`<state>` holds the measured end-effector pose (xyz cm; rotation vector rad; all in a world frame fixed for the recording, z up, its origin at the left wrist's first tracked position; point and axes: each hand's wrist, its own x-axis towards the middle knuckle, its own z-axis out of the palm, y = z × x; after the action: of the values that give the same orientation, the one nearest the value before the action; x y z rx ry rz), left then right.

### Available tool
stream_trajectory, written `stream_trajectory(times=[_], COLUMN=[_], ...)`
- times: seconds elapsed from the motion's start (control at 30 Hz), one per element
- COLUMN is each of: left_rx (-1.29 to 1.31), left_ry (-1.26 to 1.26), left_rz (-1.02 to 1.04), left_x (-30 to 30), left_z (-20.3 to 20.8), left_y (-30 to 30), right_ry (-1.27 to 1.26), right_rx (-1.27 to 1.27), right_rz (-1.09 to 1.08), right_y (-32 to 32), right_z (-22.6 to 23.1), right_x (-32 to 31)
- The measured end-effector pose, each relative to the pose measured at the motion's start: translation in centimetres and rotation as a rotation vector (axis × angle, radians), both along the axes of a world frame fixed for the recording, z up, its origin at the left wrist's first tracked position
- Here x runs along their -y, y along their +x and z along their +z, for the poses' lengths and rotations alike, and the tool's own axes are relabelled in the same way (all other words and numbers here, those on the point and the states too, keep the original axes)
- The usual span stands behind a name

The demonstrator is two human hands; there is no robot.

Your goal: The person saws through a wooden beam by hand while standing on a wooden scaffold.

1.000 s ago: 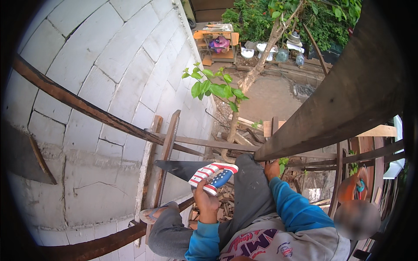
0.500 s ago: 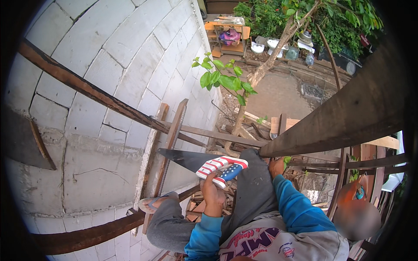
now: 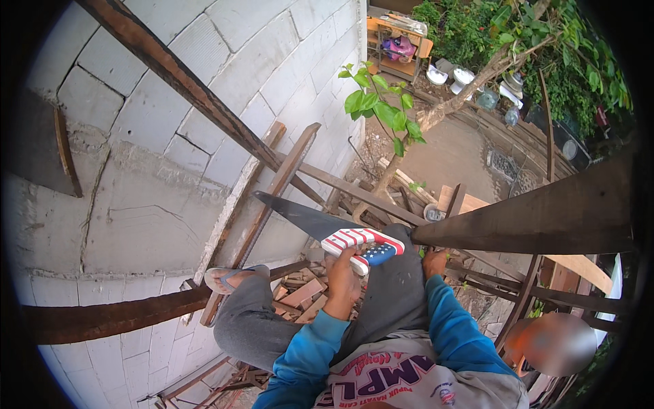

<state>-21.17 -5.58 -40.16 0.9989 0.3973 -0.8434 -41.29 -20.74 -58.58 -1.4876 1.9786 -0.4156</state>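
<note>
My left hand (image 3: 345, 276) is closed around the handle of a handsaw (image 3: 300, 218). The handle is white with red stripes and a blue starred part; the dark blade points up and left, its tip close to an upright-lying timber. My right hand (image 3: 434, 262) is curled at the near end of a wide dark wooden plank (image 3: 524, 218), which hides part of the fingers. That plank stretches off to the right. The saw's handle lies just above my grey-trousered thigh, and the blade appears apart from the plank.
A block wall (image 3: 272, 61) rises on the left, crossed by dark beams (image 3: 184, 75). My sandalled foot (image 3: 235, 278) rests on timber. Broken wood and brick pieces (image 3: 306, 293) lie well below. A thin tree (image 3: 436, 119) stands ahead. Another person's blurred head (image 3: 558, 344) is at lower right.
The view has turned, so the wall, beams and plank appear tilted differently. My left hand and the saw appear slightly farther right; both grips look the same.
</note>
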Motion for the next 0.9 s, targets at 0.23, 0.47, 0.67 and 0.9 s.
stream_trajectory(times=[0.23, 0.47, 0.67, 0.9], left_rx=[0.081, 0.055, -0.034, -0.138], left_ry=[0.048, -0.056, -0.210, -0.374], left_rz=[0.033, 0.052, 0.014, -0.062], left_x=[1.2, 1.3, 0.4, -0.2], left_z=[-1.4, -0.2, 3.6, 5.7], left_y=[-1.8, -1.0, 1.6, 3.1], right_ry=[0.031, -0.042, 0.093, 0.030], right_rx=[-0.063, -0.059, -0.147, -0.089], right_rz=[0.021, 0.054, 0.015, 0.005], right_y=[-0.2, -1.5, -0.3, -0.4], right_z=[-0.2, -2.7, -0.5, -0.6], right_x=[0.0, 0.8, 0.5, 0.3])
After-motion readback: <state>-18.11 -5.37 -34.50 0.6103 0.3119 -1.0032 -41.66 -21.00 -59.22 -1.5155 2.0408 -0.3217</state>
